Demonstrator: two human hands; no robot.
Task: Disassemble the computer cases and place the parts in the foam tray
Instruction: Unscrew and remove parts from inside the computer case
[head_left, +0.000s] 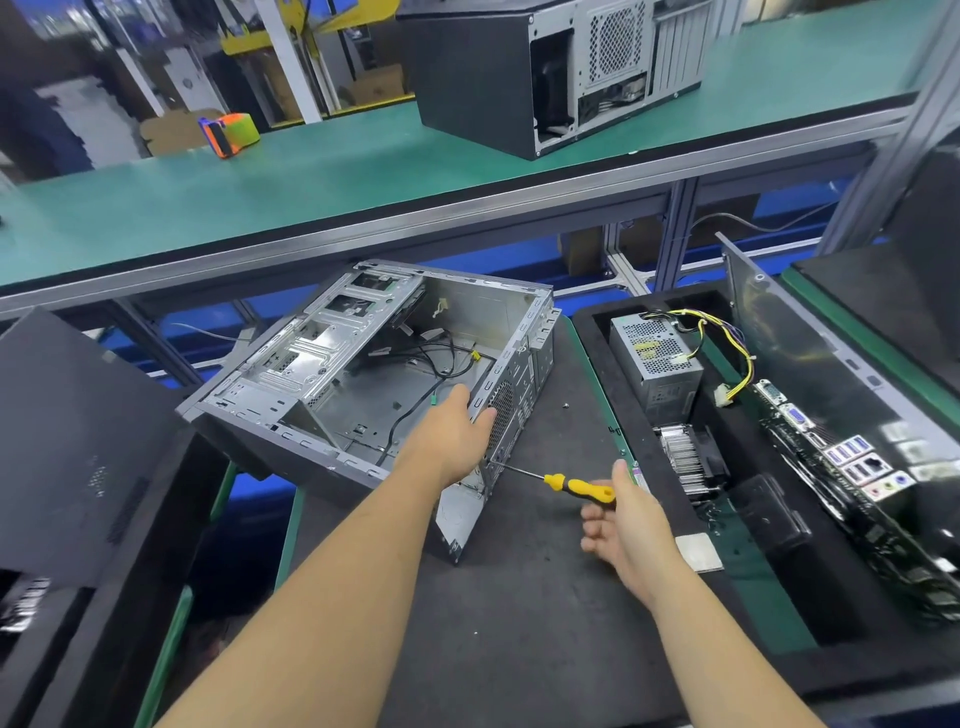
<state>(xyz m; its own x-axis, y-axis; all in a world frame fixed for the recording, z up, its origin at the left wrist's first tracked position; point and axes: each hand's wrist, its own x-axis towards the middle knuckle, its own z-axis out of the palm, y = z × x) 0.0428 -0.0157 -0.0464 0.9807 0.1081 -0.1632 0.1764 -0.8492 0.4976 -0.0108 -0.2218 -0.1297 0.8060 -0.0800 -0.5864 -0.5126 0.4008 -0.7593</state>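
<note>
Gripping the case (374, 364) rear edge, the left hand (457, 431) steadies it; the screwdriver (566, 486), loosely held by the right hand (623, 525), could be slipped off the screw.

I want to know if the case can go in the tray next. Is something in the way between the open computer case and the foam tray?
Yes. The right hand holds a yellow screwdriver in the gap between the open case and the foam tray. The tray already holds a power supply, a heatsink and a motherboard.
</note>
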